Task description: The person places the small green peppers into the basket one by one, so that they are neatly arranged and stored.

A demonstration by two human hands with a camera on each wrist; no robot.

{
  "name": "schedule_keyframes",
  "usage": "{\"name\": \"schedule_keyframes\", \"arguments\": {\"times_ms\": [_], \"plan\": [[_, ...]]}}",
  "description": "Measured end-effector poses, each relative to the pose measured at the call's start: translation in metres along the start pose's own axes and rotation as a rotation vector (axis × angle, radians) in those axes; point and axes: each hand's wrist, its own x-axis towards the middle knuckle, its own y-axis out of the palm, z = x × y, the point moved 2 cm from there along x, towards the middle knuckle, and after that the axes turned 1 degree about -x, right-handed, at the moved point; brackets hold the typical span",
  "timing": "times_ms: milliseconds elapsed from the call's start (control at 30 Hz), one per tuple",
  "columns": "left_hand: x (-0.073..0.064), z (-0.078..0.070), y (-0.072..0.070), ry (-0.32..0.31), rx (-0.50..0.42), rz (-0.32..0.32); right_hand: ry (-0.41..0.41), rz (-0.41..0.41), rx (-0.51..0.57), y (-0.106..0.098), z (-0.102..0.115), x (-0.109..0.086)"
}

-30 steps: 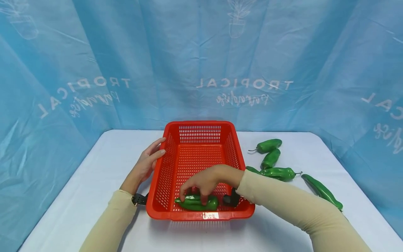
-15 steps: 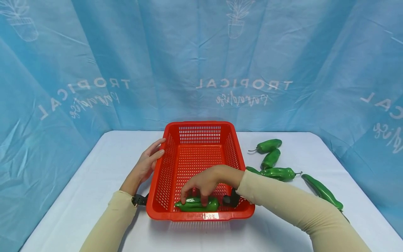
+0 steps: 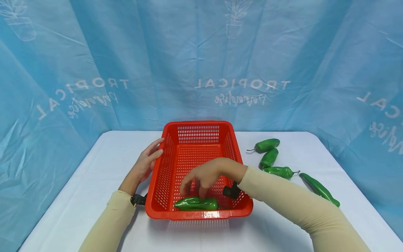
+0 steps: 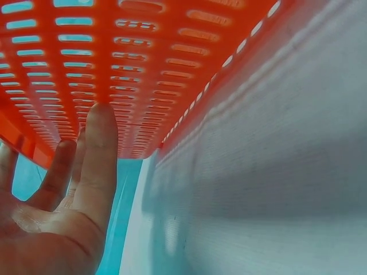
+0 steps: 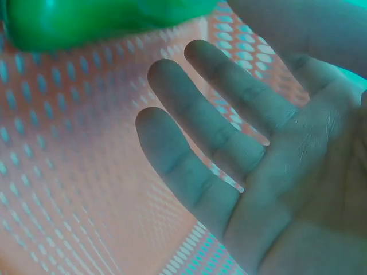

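Note:
A red perforated plastic basket (image 3: 198, 214) stands on the white table. Along its near inside wall lies a green pepper (image 3: 195, 204). Above that pepper hovers my right hand (image 3: 206, 175), fingers pointing down into the basket. The right wrist view shows its fingers loosely extended, with nothing in them and the pepper (image 5: 109, 20) beyond their tips. At the basket's left side, my left hand (image 3: 147, 162) rests against the outer wall just under the rim. Its fingers (image 4: 98, 154) look straight against the slotted wall in the left wrist view.
Several more green peppers lie right of the basket, among them a stemmed one (image 3: 267, 145), a short one (image 3: 269, 158) and a long one (image 3: 319, 189). My right forearm (image 3: 296, 203) crosses over the basket's right rim. A blue curtain (image 3: 201, 63) hangs behind the table.
My right hand has let go of the green pepper and risen slightly off it. The pepper stays along the basket's near wall. My left hand keeps its place on the basket's side.

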Motion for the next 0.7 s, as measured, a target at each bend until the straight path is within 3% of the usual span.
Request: {"name": "schedule_keyframes", "arguments": {"times_ms": [400,533,700], "plan": [[0.003,-0.003,0.0,0.017,0.0,0.006,0.041,-0.246,0.05,-0.041,-0.014,-0.064],[0.002,-0.002,0.0,0.02,0.007,0.006,0.014,-0.365,0.098,-0.05,-0.028,-0.095],[0.001,0.0,0.0,0.013,0.0,0.01,0.039,-0.526,0.194,-0.052,-0.054,-0.137]]}}
